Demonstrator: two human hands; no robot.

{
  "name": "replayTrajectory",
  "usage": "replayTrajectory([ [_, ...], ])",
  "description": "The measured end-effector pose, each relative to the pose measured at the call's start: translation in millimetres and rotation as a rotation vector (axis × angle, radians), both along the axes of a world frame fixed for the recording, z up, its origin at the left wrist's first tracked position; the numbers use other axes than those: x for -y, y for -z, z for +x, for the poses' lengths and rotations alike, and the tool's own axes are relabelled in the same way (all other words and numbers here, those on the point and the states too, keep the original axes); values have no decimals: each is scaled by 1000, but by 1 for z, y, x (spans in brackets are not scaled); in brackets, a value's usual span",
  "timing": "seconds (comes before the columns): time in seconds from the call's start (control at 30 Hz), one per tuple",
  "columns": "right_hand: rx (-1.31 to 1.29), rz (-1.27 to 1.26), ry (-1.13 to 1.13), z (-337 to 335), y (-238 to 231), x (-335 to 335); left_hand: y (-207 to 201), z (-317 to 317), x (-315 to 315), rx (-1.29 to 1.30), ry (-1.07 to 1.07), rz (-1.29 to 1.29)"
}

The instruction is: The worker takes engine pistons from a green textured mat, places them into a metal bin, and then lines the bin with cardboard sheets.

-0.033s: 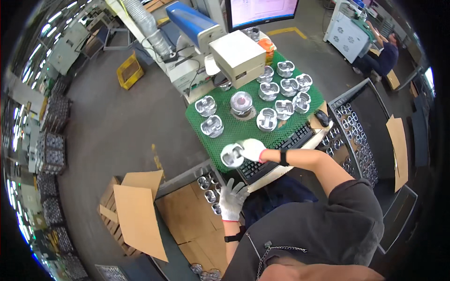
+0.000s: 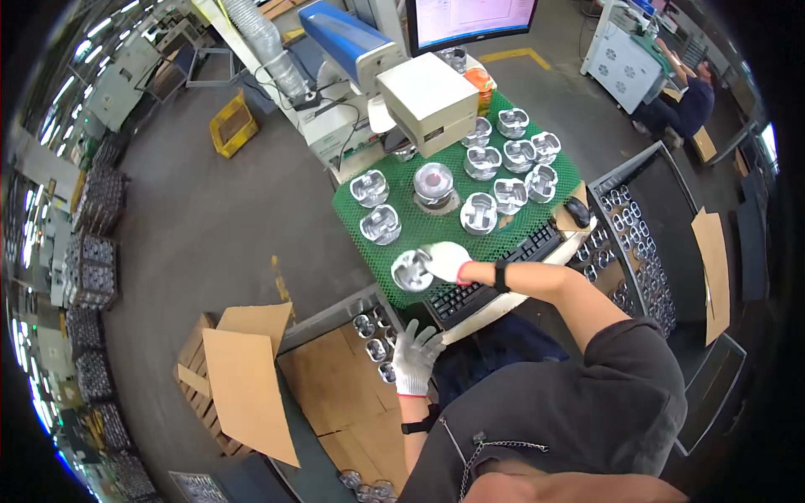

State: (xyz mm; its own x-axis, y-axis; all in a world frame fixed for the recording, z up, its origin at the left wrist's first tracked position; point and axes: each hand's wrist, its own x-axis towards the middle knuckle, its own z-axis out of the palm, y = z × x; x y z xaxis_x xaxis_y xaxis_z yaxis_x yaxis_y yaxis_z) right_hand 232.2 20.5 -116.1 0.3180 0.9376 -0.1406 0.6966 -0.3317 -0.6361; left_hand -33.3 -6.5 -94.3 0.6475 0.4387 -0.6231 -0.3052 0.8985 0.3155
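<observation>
In my gloved right hand (image 2: 447, 261) is a silver piston (image 2: 411, 271), gripped at its right side over the near left part of the green mat (image 2: 369, 251). My left hand (image 2: 417, 356), also gloved, is held apart from it with fingers spread and nothing in them, beside the table's near edge and above the left bin. Another piston (image 2: 433, 183) stands crown up on a round base below the machine head. Two pistons (image 2: 381, 225) sit on the mat's left side, and several more (image 2: 480, 213) are grouped on its right.
A keyboard (image 2: 503, 272) and mouse (image 2: 577, 211) lie along the near edge. A boxy machine head (image 2: 426, 102) overhangs the mat. Cardboard-lined left bin (image 2: 335, 386) and right bin (image 2: 599, 180) hold pistons. A co-worker (image 2: 692, 96) sits far right.
My right hand and its piston have shifted slightly left and away from me, and the piston is turned a little. My left hand looks the same.
</observation>
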Motion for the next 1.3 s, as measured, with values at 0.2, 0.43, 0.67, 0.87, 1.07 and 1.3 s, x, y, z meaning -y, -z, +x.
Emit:
replayTrajectory([
  [0.2,-24,-113,125,4,8,-45,12,-10,9,-113,5,13],
  [0.43,-156,-125,-113,24,-47,44,17,11,5,-301,122,73],
  [0.67,613,317,-341,133,-67,77,14,71,-32,-261,277,270],
  [0.87,683,-45,-397,135,-36,63,-6,77,-37,-213,269,356],
  [1.07,-44,-61,-376,53,-94,57,1,57,-26,-190,131,119],
  [1.3,-1644,-228,-21,-9,-149,37,-57,43,-22,317,-142,214],
])
